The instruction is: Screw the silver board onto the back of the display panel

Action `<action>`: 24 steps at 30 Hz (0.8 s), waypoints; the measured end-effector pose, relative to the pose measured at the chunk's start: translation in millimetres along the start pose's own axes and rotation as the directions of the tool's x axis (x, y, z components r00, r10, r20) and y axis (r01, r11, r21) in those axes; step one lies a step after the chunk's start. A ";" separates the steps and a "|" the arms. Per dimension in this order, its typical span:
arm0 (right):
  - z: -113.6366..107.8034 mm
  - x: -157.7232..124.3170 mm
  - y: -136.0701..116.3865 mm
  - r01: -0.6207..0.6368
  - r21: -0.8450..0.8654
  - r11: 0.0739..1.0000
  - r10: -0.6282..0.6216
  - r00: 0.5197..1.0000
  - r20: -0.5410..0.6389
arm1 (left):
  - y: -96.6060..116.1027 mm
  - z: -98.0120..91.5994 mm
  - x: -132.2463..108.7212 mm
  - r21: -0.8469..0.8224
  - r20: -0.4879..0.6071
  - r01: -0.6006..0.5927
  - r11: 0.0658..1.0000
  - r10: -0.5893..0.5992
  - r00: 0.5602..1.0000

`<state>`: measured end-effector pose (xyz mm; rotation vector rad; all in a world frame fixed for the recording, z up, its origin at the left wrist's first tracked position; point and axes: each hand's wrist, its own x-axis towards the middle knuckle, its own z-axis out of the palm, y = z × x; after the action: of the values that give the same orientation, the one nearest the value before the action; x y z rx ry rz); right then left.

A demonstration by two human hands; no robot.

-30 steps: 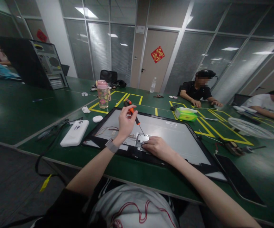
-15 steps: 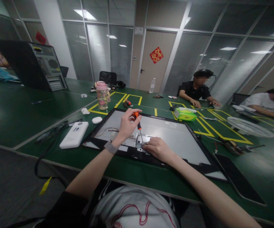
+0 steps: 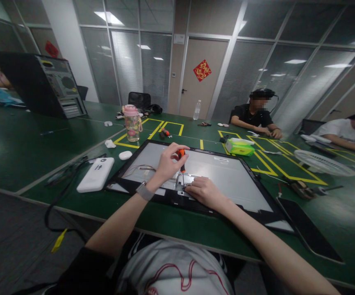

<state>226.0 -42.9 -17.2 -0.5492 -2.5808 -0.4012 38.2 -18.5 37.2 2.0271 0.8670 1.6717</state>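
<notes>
A flat grey panel with a black frame [image 3: 235,176] lies on the green table in front of me. My left hand [image 3: 170,163] is closed round the orange and black handle of a screwdriver [image 3: 182,159], held nearly upright. Its tip meets a small metal bracket [image 3: 190,179] near the panel's front edge. Beside the tip, my right hand [image 3: 206,191] rests on the bracket with its fingers pressed together; whatever they pinch is too small and hidden to name. Thin cables [image 3: 142,167] run over the panel's left part.
Left of the panel are a white power bank [image 3: 96,175], a white case [image 3: 125,155] and a pink bottle [image 3: 132,123]. Beyond it sits a green tissue pack [image 3: 240,147]. A black bar [image 3: 309,229] lies right. Two people sit at the far right.
My left hand and the screwdriver handle have shifted slightly right, and the screwdriver stands more upright. My right hand has stayed in place. The far person's hands have come together.
</notes>
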 end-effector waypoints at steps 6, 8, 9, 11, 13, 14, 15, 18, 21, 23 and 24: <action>0.5 0.0 0.1 -0.008 -0.006 1.000 0.008 1.000 0.009 | 0.8 -0.3 -0.9 0.019 0.000 -0.006 1.000 0.006 1.000; 0.5 0.2 0.0 -0.010 -0.007 1.000 0.010 1.000 0.013 | 0.1 -0.4 -0.8 0.022 -0.006 -0.010 1.000 0.011 1.000; 0.4 0.3 0.0 -0.011 -0.005 1.000 0.011 1.000 0.013 | -0.2 -0.4 -0.8 0.022 -0.006 -0.012 1.000 0.012 1.000; 0.4 0.4 0.0 -0.013 0.000 1.000 0.013 1.000 0.012 | -0.4 -0.2 -0.8 0.022 -0.001 -0.013 1.000 0.013 1.000; 0.5 0.4 0.0 -0.013 0.002 1.000 0.013 1.000 0.008 | 0.0 0.0 -0.8 0.020 0.009 -0.015 1.000 0.015 1.000; 0.5 0.5 0.0 -0.010 0.002 1.000 0.010 1.000 0.005 | 0.3 0.1 -0.9 0.019 0.013 -0.016 1.000 0.016 1.000; 0.5 0.5 0.0 -0.009 0.001 1.000 0.009 1.000 0.004 | 0.6 0.0 -0.9 0.019 0.015 -0.017 1.000 0.017 1.000; 0.2 0.6 -0.2 -0.010 -0.004 1.000 0.010 1.000 0.005 | 1.4 -0.2 -1.0 0.019 0.015 -0.020 1.000 0.020 1.000; -0.2 0.5 -0.3 -0.013 -0.007 1.000 0.013 1.000 0.008 | 1.8 -0.4 -0.8 0.019 0.013 -0.022 1.000 0.022 1.000; -0.2 0.3 -0.3 -0.015 -0.006 1.000 0.015 1.000 0.010 | 2.3 -0.5 -0.5 0.022 0.015 -0.029 0.999 0.029 0.999; -0.1 0.3 -0.2 -0.018 -0.007 1.000 0.018 1.000 0.010 | 2.9 -0.5 -0.5 0.025 0.020 -0.037 0.999 0.036 0.999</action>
<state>225.7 -43.1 -16.9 -0.5782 -2.5829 -0.4025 38.4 -21.0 38.7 2.0844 0.8536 1.6657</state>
